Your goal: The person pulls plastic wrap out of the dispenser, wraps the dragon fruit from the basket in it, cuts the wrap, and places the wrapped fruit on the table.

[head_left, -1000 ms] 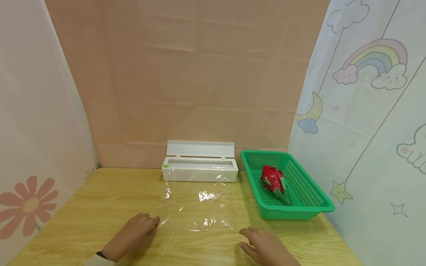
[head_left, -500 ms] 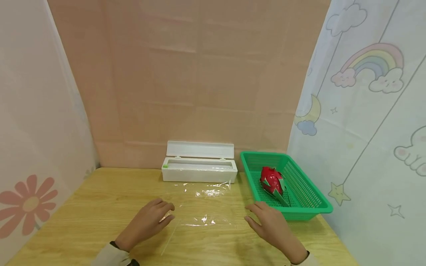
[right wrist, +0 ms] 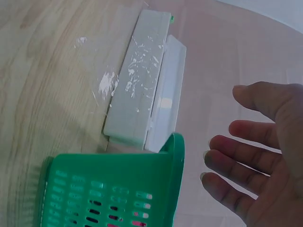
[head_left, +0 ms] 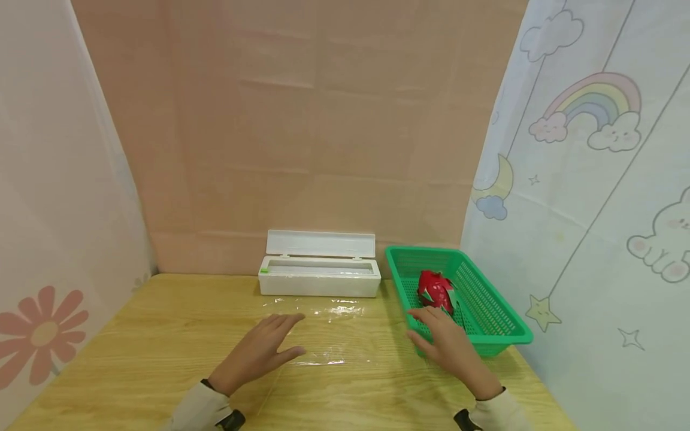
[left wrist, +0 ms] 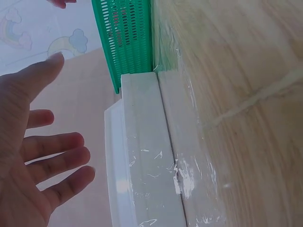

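Note:
A sheet of clear plastic wrap (head_left: pixel 329 359) lies over the wooden table, running back to a white wrap dispenser box (head_left: pixel 319 286) whose lid stands raised. My left hand (head_left: pixel 261 350) is above the left part of the sheet, fingers extended and holding nothing. On the right, my right hand (head_left: pixel 447 347) overlaps the near left edge of a green basket (head_left: pixel 501 338) in the head view, its fingers loosely spread and holding nothing. Inside that basket lies a red dragon fruit (head_left: pixel 433 288) with green scales, partly covered by the right hand's fingers. The right wrist view shows the dispenser box (right wrist: pixel 137 80) beyond the basket's rim.
The wooden table (head_left: pixel 162 335) ends against a peach-coloured cloth (head_left: pixel 307 120) just behind the dispenser box. Patterned white curtains (head_left: pixel 582 251) hang at both sides, the right one close to the basket. A small green tab (head_left: pixel 264 270) sits at the box's left end.
Both hands have risen from the near corners of the plastic wrap and moved forward. The right hand has shifted right toward the basket, the left hand a little right. The wrap now lies flatter.

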Action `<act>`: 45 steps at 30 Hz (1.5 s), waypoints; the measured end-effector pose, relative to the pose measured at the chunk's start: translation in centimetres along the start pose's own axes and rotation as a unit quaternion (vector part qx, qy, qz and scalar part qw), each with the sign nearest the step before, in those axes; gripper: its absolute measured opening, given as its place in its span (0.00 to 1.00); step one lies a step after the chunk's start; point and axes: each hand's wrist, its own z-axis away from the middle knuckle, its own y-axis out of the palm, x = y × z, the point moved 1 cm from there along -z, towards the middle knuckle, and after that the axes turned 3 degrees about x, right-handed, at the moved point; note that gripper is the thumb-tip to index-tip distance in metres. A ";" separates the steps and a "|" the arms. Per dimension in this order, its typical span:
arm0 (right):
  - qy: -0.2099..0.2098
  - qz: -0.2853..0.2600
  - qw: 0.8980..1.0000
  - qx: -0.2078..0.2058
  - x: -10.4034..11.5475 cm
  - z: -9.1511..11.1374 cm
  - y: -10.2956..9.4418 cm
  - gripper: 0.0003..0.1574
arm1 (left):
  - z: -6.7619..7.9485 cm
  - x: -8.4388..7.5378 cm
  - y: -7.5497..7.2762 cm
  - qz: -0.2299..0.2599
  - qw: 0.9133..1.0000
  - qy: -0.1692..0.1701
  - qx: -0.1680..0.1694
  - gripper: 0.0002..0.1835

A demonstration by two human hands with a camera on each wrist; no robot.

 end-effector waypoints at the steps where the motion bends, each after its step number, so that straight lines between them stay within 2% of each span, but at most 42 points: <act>1: 0.005 -0.004 1.000 0.003 -0.2 0.0 -0.1 0.28 | -0.1 0.0 0.1 0.009 1.000 -0.005 0.002 0.35; 6: 0.022 -0.040 0.999 0.013 -1.3 -0.3 -0.5 0.29 | -0.9 -0.2 0.3 0.038 0.999 -0.026 0.008 0.38; 10: 0.025 -0.066 0.997 0.011 -2.0 -0.7 -0.9 0.30 | -1.8 -0.5 0.5 0.051 0.998 -0.026 0.011 0.39; 21: 0.063 -0.079 0.995 0.024 -4.0 -1.8 -2.1 0.33 | -4.0 -1.6 1.0 0.090 0.995 -0.033 0.032 0.41; 27: 0.103 -0.085 0.990 0.035 -5.2 -2.5 -2.6 0.32 | -5.2 -1.6 1.5 0.106 0.993 -0.036 0.032 0.41; 35: 0.128 -0.108 0.985 0.051 -6.9 -3.1 -2.1 0.33 | -6.4 -1.8 2.4 0.104 0.994 -0.015 0.027 0.41; 45: 0.135 -0.105 0.984 0.050 -8.9 -3.5 -1.5 0.32 | -8.1 -2.8 3.2 0.127 0.991 -0.027 0.046 0.43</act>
